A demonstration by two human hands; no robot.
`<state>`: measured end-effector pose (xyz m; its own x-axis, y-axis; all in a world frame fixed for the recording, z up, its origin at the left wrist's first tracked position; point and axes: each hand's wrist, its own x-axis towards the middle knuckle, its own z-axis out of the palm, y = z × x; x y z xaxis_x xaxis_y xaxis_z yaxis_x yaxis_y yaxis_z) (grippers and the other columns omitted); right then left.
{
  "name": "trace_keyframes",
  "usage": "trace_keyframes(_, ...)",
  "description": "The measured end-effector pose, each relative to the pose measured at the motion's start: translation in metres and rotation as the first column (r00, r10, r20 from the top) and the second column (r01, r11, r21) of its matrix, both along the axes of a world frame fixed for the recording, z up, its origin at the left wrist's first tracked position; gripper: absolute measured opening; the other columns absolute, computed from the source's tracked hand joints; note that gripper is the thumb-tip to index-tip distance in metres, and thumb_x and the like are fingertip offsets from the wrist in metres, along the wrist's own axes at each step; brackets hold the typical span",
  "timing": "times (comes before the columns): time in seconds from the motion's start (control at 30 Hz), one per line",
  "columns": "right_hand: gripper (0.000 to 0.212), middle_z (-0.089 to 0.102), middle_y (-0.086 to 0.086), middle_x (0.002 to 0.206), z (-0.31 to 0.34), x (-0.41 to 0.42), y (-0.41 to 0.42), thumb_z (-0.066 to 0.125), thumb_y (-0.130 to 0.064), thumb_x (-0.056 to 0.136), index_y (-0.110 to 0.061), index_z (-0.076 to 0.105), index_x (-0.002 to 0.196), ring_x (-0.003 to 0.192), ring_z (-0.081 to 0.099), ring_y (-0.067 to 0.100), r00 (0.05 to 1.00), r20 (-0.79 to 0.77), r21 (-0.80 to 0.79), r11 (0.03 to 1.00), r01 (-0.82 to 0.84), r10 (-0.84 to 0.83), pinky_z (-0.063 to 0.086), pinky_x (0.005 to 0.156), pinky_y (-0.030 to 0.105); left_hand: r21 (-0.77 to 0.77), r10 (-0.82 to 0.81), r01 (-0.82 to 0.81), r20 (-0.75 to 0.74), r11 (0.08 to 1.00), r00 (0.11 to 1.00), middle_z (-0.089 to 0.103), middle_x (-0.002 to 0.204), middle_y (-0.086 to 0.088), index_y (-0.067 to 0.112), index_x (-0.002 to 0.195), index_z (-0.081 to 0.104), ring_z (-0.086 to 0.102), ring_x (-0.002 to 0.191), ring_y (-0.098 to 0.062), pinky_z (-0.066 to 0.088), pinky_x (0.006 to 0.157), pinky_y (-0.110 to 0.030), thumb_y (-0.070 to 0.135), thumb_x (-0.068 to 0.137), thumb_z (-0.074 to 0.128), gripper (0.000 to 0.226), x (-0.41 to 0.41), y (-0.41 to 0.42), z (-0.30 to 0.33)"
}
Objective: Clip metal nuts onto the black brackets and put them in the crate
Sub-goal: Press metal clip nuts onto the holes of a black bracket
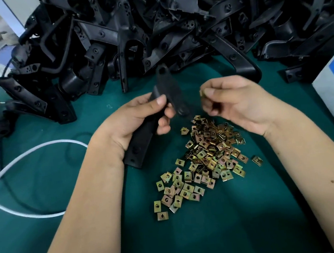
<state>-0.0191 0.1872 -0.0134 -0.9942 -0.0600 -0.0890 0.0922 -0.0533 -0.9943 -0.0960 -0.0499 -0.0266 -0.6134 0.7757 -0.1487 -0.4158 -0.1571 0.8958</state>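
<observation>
Now, step: clipping nut onto bracket.
L hand (140,116): grip round black bracket (152,117), above surface centre.
R hand (233,102): pinching metal nut (201,93), at bracket's 3 o'clock.
Next: line nut w/ bracket edge, push on.
Crate: not seen.

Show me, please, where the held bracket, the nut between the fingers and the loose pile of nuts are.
bracket (141,143), head view, on its lower bar below the left hand.
nut (201,93), head view, on its edge at the right hand's fingertips.
pile of nuts (209,148), head view, on the heap's middle.

Head-worn view, steeply down, close over green table (44,180)
</observation>
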Motion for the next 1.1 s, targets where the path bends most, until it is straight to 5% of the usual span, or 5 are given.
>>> trace_keyframes(0.1, 0.017, 0.061, 0.005, 0.076, -0.002, -0.002, 0.01, 0.053, 0.002, 0.101, -0.005, 0.066, 0.092, 0.073, 0.056, 0.016, 0.981, -0.009, -0.017, 0.981, 0.191, -0.191, 0.044, 0.067, 0.026, 0.046, 0.127, -0.123, -0.077, 0.991, 0.989, 0.07, 0.088, -0.009, 0.011, 0.095, 0.075, 0.067, 0.073, -0.015, 0.061, 0.073, -0.028, 0.017, 0.091, 0.064, 0.014, -0.007, -0.013, 0.005)
trace_keyframes(0.2, 0.013, 0.069, 0.005, 0.078, -0.008, -0.004, 0.003, 0.061, 0.003, 0.097, -0.006, 0.071, 0.093, 0.072, 0.061, 0.013, 0.97, -0.021, -0.013, 0.97, 0.243, -0.244, 0.05, 0.068, 0.024, -0.156, 0.184, -0.224, -0.238, 0.962, 0.954, 0.064, 0.08, -0.006, 0.01, 0.11, 0.063, 0.06, 0.06, -0.015, 0.06, 0.062, -0.03, 0.018, 0.088, 0.07, 0.024, -0.011, -0.014, 0.005)
trace_keyframes(0.37, 0.008, 0.077, 0.006, 0.082, -0.013, -0.004, -0.012, 0.071, -0.002, 0.092, -0.007, 0.076, 0.096, 0.076, 0.068, 0.014, 0.966, -0.073, -0.004, 0.968, 0.25, -0.25, 0.053, 0.072, 0.025, -0.32, 0.029, -0.119, -0.273, 0.94, 0.961, 0.061, 0.075, -0.01, 0.031, 0.139, 0.054, 0.058, 0.049, -0.022, 0.059, 0.05, -0.037, 0.011, 0.101, 0.06, 0.043, -0.005, -0.008, 0.001)
trace_keyframes(0.57, 0.008, 0.077, 0.009, 0.084, -0.02, -0.005, -0.028, 0.073, -0.001, 0.092, -0.008, 0.077, 0.094, 0.078, 0.069, 0.016, 0.948, -0.199, 0.036, 0.965, 0.26, -0.248, 0.056, 0.071, 0.024, -0.346, -0.085, -0.011, -0.263, 0.938, 0.961, 0.058, 0.073, -0.006, 0.03, 0.124, 0.06, 0.054, 0.049, -0.021, 0.055, 0.05, -0.033, 0.044, 0.092, 0.066, 0.036, -0.001, -0.003, 0.003)
trace_keyframes(1.1, 0.015, 0.076, 0.002, 0.079, -0.024, -0.007, -0.034, 0.076, -0.003, 0.088, -0.018, 0.078, 0.086, 0.075, 0.068, 0.011, 0.944, -0.203, 0.001, 0.964, 0.266, -0.26, 0.053, 0.068, 0.023, -0.308, -0.068, -0.02, -0.272, 0.951, 0.96, 0.054, 0.072, -0.006, 0.023, 0.12, 0.056, 0.052, 0.045, -0.019, 0.052, 0.045, -0.03, 0.036, 0.091, 0.068, 0.034, 0.0, 0.001, 0.001)
